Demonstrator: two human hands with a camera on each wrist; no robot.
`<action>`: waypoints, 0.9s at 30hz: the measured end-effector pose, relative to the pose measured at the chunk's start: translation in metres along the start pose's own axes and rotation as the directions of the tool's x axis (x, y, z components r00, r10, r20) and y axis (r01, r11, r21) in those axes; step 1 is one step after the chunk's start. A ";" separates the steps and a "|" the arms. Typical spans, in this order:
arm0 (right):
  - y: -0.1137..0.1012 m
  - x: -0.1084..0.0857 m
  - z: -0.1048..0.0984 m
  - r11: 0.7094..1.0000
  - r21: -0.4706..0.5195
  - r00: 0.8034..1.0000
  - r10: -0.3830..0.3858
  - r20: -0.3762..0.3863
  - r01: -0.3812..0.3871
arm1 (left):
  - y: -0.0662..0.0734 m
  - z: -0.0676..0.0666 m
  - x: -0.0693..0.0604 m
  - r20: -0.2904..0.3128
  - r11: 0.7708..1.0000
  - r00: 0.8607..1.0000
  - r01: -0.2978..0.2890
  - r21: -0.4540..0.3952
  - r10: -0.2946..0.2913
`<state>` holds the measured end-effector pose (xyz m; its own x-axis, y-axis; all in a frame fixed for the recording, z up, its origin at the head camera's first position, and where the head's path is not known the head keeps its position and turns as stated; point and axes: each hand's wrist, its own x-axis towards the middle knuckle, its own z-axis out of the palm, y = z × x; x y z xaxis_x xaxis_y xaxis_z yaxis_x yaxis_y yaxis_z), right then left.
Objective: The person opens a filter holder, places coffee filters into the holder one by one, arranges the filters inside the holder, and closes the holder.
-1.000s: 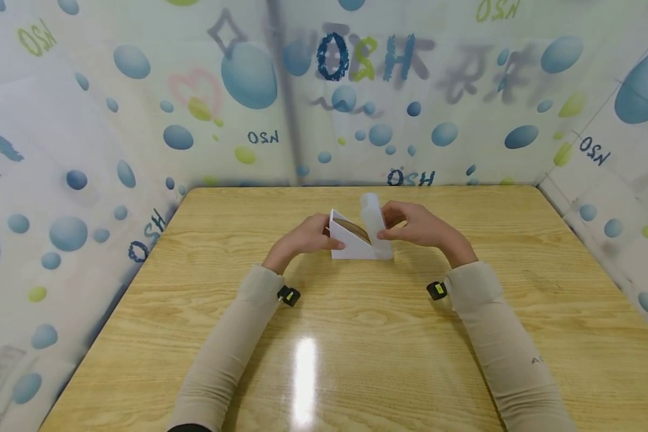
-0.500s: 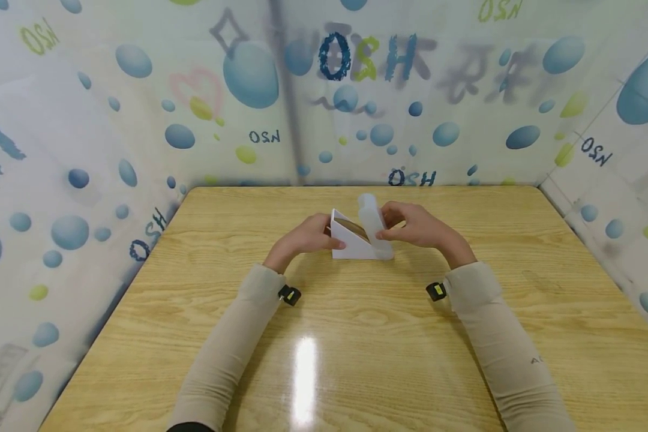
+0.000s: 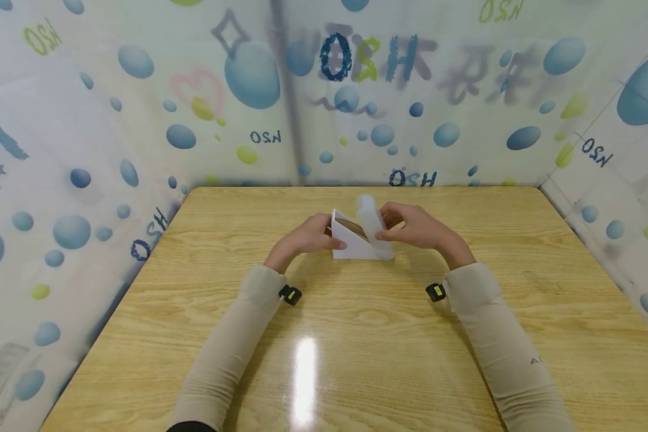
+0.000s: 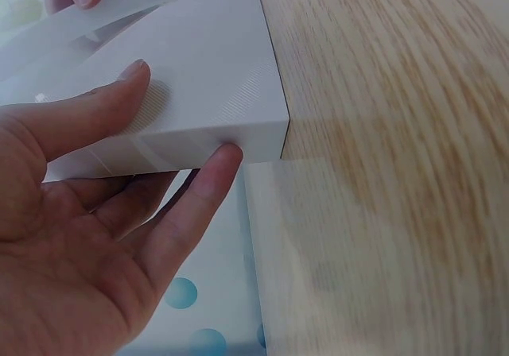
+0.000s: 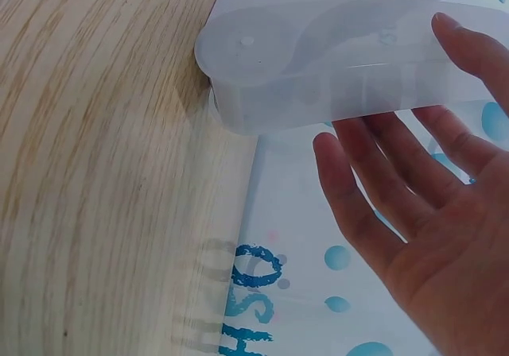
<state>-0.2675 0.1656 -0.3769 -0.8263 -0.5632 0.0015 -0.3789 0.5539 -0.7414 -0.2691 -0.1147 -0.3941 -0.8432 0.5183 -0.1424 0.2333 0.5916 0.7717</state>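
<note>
A white box with a slanted open top stands on the wooden table. My left hand grips its left end, and in the left wrist view the thumb lies on the near side face with fingers against the end wall. A translucent plastic lid rises steeply at the box's right end, leaning left and apart from the slanted rim. My right hand pinches this lid between thumb and fingers, as the right wrist view shows. Something brownish shows inside the opening; I cannot tell what it is.
The wooden table extends around the box on every side. Patterned sheets with blue and green dots stand along its back and sides.
The lid's upper end has tipped slightly left, toward the box opening, with my right hand still pinching it. The box and my left hand have barely moved.
</note>
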 end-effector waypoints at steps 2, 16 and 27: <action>0.000 0.000 0.000 1.000 -0.005 1.000 -0.002 0.001 0.002 | 0.000 0.000 0.001 0.002 1.000 1.000 0.001 -0.003 -0.001; -0.001 0.002 0.003 0.999 -0.036 1.000 -0.003 -0.002 0.002 | -0.002 0.000 0.002 -0.008 1.000 1.000 -0.010 -0.008 0.010; -0.007 0.000 0.004 0.998 -0.055 1.000 0.017 0.004 -0.016 | -0.001 0.000 0.001 0.000 1.000 1.000 -0.012 -0.004 0.012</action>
<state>-0.2635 0.1594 -0.3742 -0.8309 -0.5563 -0.0136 -0.3875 0.5959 -0.7034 -0.2704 -0.1145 -0.3952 -0.8404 0.5254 -0.1330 0.2415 0.5827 0.7759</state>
